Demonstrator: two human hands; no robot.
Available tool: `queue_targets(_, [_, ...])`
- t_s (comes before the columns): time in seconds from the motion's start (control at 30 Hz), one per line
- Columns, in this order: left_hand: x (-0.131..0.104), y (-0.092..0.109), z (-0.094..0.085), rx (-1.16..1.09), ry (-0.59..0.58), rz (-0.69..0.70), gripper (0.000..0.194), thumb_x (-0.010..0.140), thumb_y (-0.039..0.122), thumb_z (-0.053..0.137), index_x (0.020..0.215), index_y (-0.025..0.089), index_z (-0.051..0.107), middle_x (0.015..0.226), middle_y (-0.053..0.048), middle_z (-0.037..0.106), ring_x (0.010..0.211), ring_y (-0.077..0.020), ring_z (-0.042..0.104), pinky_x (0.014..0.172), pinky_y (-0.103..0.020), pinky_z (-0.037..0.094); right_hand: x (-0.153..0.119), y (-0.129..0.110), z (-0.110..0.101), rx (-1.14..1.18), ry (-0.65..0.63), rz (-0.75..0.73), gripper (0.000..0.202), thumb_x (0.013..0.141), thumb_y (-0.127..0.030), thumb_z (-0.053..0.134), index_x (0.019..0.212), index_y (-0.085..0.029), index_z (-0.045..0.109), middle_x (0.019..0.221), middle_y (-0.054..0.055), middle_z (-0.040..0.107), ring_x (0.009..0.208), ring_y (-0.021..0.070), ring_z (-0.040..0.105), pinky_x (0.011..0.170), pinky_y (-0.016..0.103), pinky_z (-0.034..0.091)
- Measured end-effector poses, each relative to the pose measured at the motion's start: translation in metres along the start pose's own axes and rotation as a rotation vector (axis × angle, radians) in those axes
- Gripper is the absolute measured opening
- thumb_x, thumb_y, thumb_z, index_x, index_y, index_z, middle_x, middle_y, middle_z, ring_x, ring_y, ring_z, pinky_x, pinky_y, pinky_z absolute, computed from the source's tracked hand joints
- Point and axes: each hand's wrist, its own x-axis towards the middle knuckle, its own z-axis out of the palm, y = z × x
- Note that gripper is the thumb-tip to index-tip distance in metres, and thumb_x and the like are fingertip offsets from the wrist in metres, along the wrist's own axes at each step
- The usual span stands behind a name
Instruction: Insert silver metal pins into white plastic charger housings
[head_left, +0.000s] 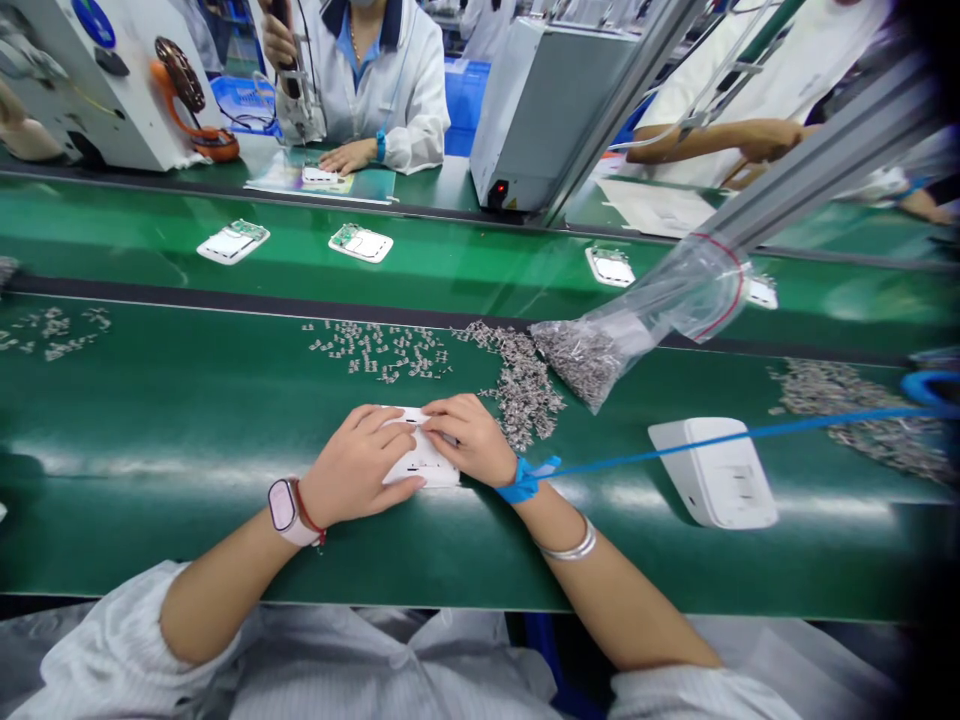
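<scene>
A white plastic housing [433, 468] with small dark slots lies on the green bench in front of me. My left hand [361, 458] holds it from the left, fingers over its top and thumb along the near edge. From the right, my right hand [474, 438] reaches over the housing with thumb and fingertips pinched together at its surface. Whatever sits in that pinch is too small or hidden to make out. Just beyond my hands are loose small metal parts [382, 347], and a denser pile of them [521, 385] lies by my right hand.
A clear bag of metal parts [585, 355] leans beside the pile. At right stand a white boxy stand [716, 475] and more metal pieces [862, 410]. My blue wrist cord [637, 455] stretches rightward. Open white housings [361, 243] rest on the green belt; a co-worker [405, 80] sits opposite.
</scene>
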Motion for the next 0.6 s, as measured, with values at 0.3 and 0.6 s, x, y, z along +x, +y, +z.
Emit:
queue_targets(0.3, [0.001,0.000,0.002,0.015,-0.026,0.001,0.036,0.083,0.044,0.047,0.100,0.014,0.056,0.107,-0.009,0.060,0.111,-0.0274,0.046,0.095,-0.044,0.032,-0.001,-0.002,0.001,-0.107,0.043,-0.071,0.010,0.083,-0.016,0.051,0.079,-0.018,0.061,0.091,0.006,0.065,0.077,0.0149,0.054,0.072,0.032,0.041])
queue_targets(0.6, [0.002,0.003,0.003,0.118,-0.061,0.041,0.038,0.084,0.046,0.045,0.098,0.012,0.056,0.106,-0.011,0.060,0.107,-0.0284,0.048,0.094,-0.045,0.033,0.004,-0.014,-0.004,-0.300,-0.088,-0.075,0.016,0.085,-0.018,0.046,0.079,-0.017,0.060,0.100,0.009,0.064,0.082,0.0187,0.054,0.074,0.036,0.039])
